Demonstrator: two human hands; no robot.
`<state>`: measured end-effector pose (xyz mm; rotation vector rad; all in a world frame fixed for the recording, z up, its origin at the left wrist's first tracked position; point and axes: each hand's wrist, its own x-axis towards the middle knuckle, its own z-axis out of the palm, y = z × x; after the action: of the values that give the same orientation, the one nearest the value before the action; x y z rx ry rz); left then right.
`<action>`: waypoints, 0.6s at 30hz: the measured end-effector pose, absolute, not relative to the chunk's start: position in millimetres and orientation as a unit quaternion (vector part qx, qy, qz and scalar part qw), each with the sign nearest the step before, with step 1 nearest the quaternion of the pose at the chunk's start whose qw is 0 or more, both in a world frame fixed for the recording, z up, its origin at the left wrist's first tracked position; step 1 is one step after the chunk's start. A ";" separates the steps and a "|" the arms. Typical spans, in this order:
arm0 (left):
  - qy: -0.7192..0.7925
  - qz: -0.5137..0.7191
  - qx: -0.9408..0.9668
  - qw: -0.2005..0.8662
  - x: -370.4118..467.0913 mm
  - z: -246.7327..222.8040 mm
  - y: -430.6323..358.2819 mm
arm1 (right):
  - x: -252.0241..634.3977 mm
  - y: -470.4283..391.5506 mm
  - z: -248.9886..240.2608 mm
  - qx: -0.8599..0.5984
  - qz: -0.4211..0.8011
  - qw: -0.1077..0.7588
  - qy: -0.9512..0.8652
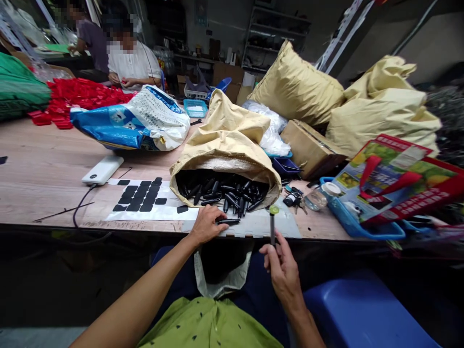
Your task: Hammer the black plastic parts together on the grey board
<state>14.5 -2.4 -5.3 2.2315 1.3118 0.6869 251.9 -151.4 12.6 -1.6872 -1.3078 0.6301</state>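
Observation:
My left hand (207, 225) is at the table's front edge, its fingers closed on one end of a black tapered plastic piece (229, 222). My right hand (281, 263), in front of the table edge, grips a slim grey rod with a round yellow-green head (273, 210) pointing up. Between and beyond the hands, a beige cloth sack (226, 135) lies with its mouth towards me. Many similar black pieces (210, 186) fill the opening and spill onto a grey sheet (286, 223). An open pale bag (205, 278) hangs below the edge at my lap.
Left of the sack are a white sheet with black rounded patches (139, 195) and a white power bank (103, 170) with a cable. Behind lie a blue-white bag (137, 121) and red parts (83, 96). Keys (295, 197), a jar (319, 197) and a blue basket (348, 222) stand right. Two people sit behind.

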 end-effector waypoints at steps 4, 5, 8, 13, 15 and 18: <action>0.482 0.243 0.808 0.236 14.9 -5.3 -1.1 | 219.6 -156.9 20.5 -0.645 0.336 0.391 -0.564; 0.481 0.243 0.808 0.238 15.0 -5.4 -0.8 | 213.2 -156.5 21.7 -0.645 0.332 0.378 -0.575; 0.480 0.246 0.806 0.243 15.1 -5.2 -0.5 | 199.7 -153.3 24.4 -0.636 0.305 0.366 -0.607; 0.482 0.245 0.805 0.242 15.5 -4.4 -1.0 | 191.9 -147.8 27.7 -0.620 0.297 0.348 -0.637; 0.484 0.249 0.803 0.243 15.8 -4.4 -1.4 | 192.6 -147.6 28.8 -0.631 0.305 0.343 -0.626; 0.483 0.253 0.802 0.242 16.2 -4.8 -1.8 | 195.7 -149.5 30.6 -0.649 0.290 0.360 -0.604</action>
<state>16.2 -1.8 -4.8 2.1930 1.3213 0.6924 195.7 -149.5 30.6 -1.6738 -1.5580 0.7468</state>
